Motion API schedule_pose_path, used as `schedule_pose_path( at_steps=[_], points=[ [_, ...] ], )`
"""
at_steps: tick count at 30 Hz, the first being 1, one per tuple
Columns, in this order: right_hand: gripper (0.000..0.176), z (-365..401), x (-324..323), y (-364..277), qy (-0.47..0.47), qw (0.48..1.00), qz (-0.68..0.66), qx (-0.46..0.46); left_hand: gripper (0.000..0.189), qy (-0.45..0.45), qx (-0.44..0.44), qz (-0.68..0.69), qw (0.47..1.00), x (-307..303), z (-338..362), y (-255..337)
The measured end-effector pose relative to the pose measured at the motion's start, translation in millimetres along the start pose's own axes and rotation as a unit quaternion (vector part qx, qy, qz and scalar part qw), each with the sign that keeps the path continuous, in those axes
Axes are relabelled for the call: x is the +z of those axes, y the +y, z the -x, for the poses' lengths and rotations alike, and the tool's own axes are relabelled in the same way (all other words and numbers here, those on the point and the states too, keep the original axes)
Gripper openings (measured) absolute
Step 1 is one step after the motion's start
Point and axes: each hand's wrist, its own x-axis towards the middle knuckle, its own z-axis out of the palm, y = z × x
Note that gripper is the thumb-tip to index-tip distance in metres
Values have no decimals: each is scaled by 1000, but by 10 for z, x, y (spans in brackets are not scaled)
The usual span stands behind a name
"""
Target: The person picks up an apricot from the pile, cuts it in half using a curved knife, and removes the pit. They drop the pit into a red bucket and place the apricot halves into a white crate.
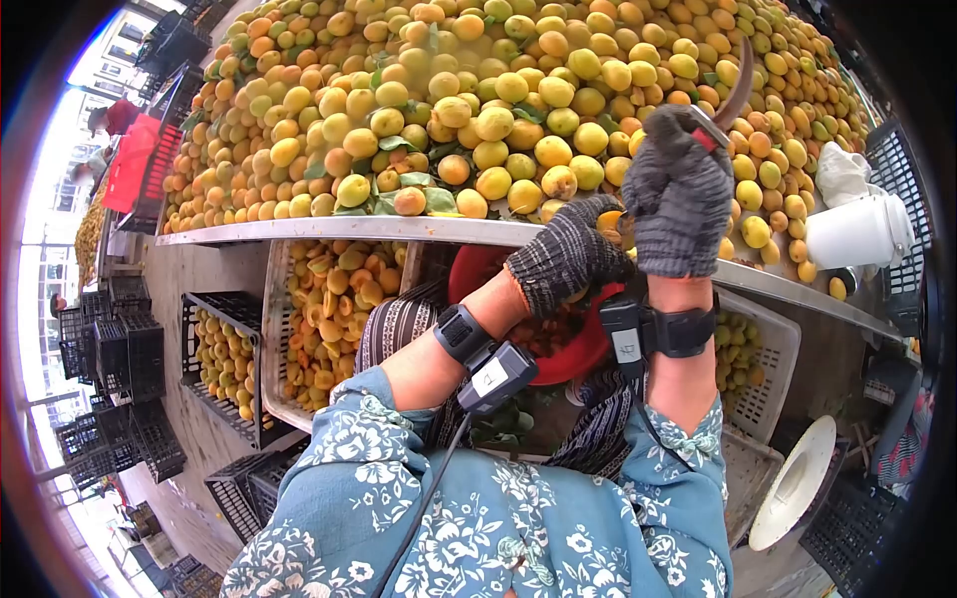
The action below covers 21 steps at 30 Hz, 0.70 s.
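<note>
My left hand (570, 256), in a dark striped knit glove, is closed at the table's metal edge, its fingers curled around an orange fruit (607, 221) that shows only in part. Right beside it, my right hand (680, 194), gloved the same way, is closed on the red handle of a curved knife (736, 92). The blade points up and away from the fruit in the left hand. Below both hands sits a red basin (570, 361) with dark orange bits inside. A large heap of yellow-orange apricots (493, 124) covers the table in front.
Halved fruit fills a white crate (274, 334) at left, beside a black crate (187, 344) of fruit. A white bucket (859, 231) stands at right, above a pale round lid (795, 483). Another person (120, 118) is at far left near a red crate (132, 164).
</note>
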Motion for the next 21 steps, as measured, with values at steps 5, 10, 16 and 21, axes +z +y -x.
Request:
schedule_pose_path(
  at_steps=[5, 10, 16, 21],
  points=[
    [21, -8, -45, -14, -43, 999, 7, 17, 29, -42, 319, -301, 898, -130, -28, -218],
    [13, -29, -154, 28, -87, 993, -63, 51, 43, -38, 136, -113, 983, -72, 11, -209],
    [18, -13, -109, 74, -99, 987, 126, -30, 37, -7, -58, 4, 998, -7, 102, 87],
    [9, 68, 2, 19, -116, 987, 108, -18, 27, -69, 378, -355, 852, -194, 34, -228]
  ],
)
